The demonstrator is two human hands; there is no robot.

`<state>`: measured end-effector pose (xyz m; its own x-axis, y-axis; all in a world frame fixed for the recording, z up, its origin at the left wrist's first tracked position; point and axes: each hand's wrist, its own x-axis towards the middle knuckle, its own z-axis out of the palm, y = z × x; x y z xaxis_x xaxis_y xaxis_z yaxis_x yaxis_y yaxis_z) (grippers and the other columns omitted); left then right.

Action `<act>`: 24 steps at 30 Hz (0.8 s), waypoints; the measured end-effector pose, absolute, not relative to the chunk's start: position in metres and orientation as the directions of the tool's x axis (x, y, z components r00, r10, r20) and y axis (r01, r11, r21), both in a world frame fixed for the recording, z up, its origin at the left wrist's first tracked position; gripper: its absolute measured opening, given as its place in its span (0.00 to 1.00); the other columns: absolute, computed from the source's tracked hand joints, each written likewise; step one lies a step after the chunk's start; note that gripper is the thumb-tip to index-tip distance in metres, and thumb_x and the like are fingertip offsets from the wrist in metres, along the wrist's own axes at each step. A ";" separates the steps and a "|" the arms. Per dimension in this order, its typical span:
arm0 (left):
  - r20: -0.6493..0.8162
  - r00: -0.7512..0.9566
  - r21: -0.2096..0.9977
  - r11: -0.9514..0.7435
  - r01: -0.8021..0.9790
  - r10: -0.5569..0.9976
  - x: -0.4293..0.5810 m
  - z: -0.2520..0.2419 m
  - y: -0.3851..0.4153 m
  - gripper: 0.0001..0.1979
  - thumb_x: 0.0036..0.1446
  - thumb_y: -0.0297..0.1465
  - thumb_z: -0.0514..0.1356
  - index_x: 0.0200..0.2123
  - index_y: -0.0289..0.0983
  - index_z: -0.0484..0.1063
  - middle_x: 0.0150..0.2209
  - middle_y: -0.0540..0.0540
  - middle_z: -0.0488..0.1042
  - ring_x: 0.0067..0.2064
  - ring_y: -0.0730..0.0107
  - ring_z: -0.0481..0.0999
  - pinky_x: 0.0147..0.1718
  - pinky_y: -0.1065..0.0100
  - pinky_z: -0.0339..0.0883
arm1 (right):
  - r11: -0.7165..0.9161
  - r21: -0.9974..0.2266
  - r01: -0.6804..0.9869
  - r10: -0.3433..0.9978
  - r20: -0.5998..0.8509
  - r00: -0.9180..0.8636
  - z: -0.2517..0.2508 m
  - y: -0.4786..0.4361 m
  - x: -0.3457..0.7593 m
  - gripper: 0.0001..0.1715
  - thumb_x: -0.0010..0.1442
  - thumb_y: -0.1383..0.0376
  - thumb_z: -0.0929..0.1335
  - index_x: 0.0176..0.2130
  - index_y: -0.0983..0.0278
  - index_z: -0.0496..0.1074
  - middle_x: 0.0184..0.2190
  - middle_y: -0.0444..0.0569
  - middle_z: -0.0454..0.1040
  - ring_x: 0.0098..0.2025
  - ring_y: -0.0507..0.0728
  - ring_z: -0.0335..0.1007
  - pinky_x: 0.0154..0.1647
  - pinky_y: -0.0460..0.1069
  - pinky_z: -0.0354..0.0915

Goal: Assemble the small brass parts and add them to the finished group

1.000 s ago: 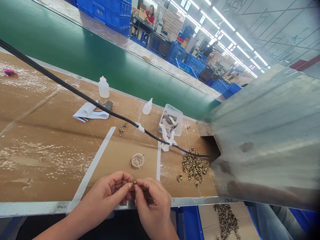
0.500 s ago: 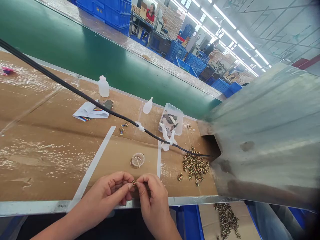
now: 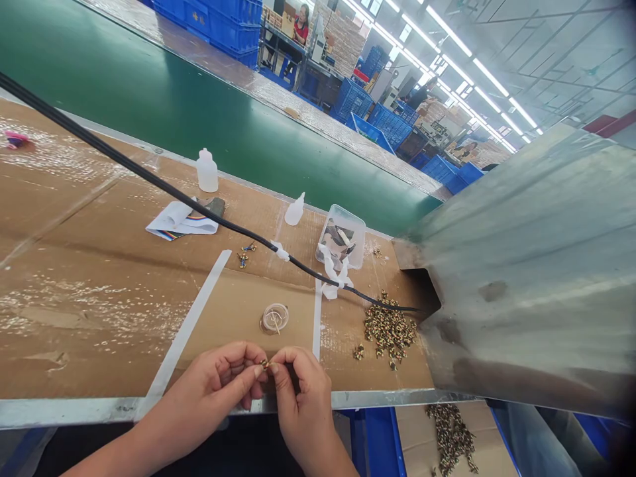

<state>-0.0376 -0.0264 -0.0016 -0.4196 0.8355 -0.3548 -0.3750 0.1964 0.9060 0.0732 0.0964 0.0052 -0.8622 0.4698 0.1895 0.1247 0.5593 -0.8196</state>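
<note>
Both hands' fingers pinch one small brass part between their tips.

Bare cardboard lies open left of the small clear dish; black cable and metal chute block farther reaches

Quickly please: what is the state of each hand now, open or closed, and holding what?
Left hand: closed, fingertips pinching a small metal part.
Right hand: closed, pinching the same small metal part from the other side.
</note>
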 end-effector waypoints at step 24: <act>-0.317 -0.436 0.927 0.178 -0.329 0.843 -0.037 -0.004 -0.028 0.15 0.62 0.43 0.57 0.38 0.37 0.71 0.29 0.48 0.73 0.30 0.69 0.71 0.32 0.70 0.67 | 0.533 -0.835 0.133 0.505 0.189 -0.842 0.006 0.095 0.074 0.09 0.66 0.68 0.63 0.34 0.62 0.70 0.30 0.44 0.73 0.33 0.52 0.70 0.33 0.44 0.62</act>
